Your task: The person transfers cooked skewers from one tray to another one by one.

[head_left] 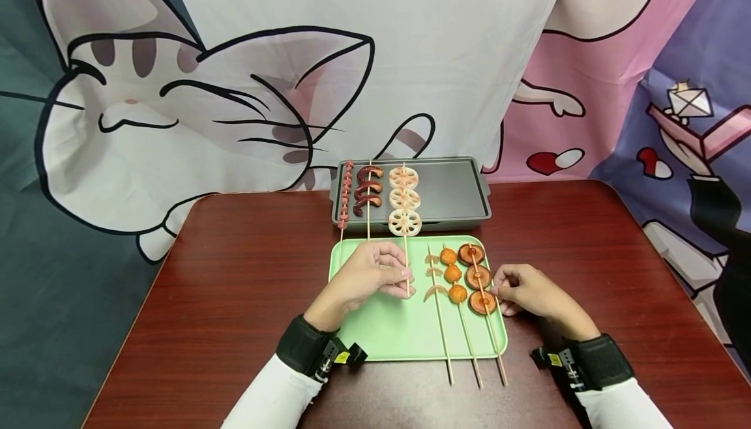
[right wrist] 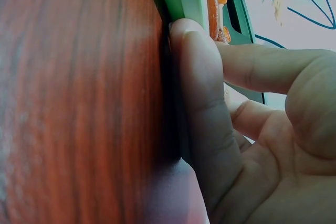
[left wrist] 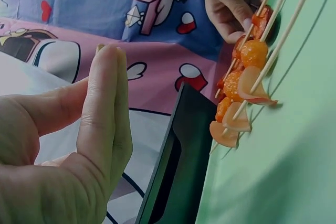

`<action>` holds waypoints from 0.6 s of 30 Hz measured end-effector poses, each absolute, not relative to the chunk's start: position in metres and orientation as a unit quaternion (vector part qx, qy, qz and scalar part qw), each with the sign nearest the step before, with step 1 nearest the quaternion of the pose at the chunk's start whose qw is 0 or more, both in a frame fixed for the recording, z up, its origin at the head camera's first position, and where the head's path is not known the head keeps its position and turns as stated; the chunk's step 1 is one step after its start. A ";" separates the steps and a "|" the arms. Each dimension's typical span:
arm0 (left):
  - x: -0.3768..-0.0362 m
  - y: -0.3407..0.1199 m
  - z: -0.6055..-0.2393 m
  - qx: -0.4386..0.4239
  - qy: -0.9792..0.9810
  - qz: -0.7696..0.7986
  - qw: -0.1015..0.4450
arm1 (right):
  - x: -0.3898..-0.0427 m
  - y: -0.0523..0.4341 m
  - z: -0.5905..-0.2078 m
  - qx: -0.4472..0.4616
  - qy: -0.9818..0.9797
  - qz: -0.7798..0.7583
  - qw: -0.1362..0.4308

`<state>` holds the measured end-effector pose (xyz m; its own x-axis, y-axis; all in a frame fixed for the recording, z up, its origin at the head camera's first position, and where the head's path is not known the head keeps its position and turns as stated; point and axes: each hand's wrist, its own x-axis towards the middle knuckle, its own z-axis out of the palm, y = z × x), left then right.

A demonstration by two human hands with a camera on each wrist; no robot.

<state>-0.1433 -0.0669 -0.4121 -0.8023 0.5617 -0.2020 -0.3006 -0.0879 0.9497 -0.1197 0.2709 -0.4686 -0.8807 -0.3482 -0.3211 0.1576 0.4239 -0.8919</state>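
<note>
My left hand (head_left: 375, 276) pinches the lower stick of a lotus root skewer (head_left: 405, 201) between thumb and fingers. Its three pale slices overlap the grey baking tray (head_left: 448, 197), at the back of the table. In the left wrist view the fingertips of the left hand (left wrist: 100, 119) meet, with the stick hidden. The right hand (head_left: 528, 292) grips the right edge of a light green tray (head_left: 387, 344), thumb above and a finger low against its side. Close to those fingers lies a skewer of brown mushroom-like rounds (head_left: 478, 278).
On the green tray, left of the brown rounds, lie an orange ball skewer (head_left: 452, 274) and a skewer of thin curved slices (head_left: 434, 291). Stick ends overhang its front edge. A scored sausage skewer (head_left: 368, 188) and a narrow red skewer (head_left: 345, 197) are on the baking tray's left side.
</note>
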 end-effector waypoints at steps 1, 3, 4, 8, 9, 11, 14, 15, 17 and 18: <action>-0.142 -0.067 -0.413 0.108 0.609 0.727 0.297 | -0.120 0.271 -0.468 -0.061 0.810 -0.534 0.236; -0.140 -0.068 -0.413 0.108 0.613 0.722 0.301 | -0.120 0.271 -0.469 -0.063 0.810 -0.534 0.236; -0.139 -0.069 -0.414 0.109 0.615 0.720 0.303 | -0.120 0.271 -0.469 -0.064 0.809 -0.534 0.236; -0.134 -0.071 -0.415 0.110 0.615 0.714 0.316 | -0.120 0.271 -0.470 -0.061 0.811 -0.531 0.238; -0.132 -0.072 -0.415 0.112 0.614 0.713 0.320 | -0.120 0.271 -0.469 -0.061 0.812 -0.530 0.237; -0.130 -0.073 -0.417 0.115 0.613 0.710 0.326 | -0.120 0.272 -0.469 -0.061 0.814 -0.527 0.236; -0.126 -0.074 -0.420 0.121 0.610 0.707 0.336 | -0.120 0.272 -0.469 -0.059 0.815 -0.526 0.235; -0.125 -0.074 -0.421 0.121 0.610 0.706 0.339 | -0.120 0.272 -0.469 -0.058 0.816 -0.525 0.234; -0.123 -0.074 -0.422 0.122 0.609 0.703 0.346 | -0.120 0.271 -0.469 -0.059 0.816 -0.526 0.233; -0.122 -0.074 -0.423 0.121 0.609 0.702 0.350 | -0.120 0.271 -0.469 -0.058 0.816 -0.526 0.232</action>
<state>-0.1221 -0.0741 -0.4231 -0.7264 0.6379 -0.2558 -0.3433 -0.0144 0.9391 -0.1198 0.2713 -0.4692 -0.8855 -0.3392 -0.3175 0.1492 0.4396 -0.8857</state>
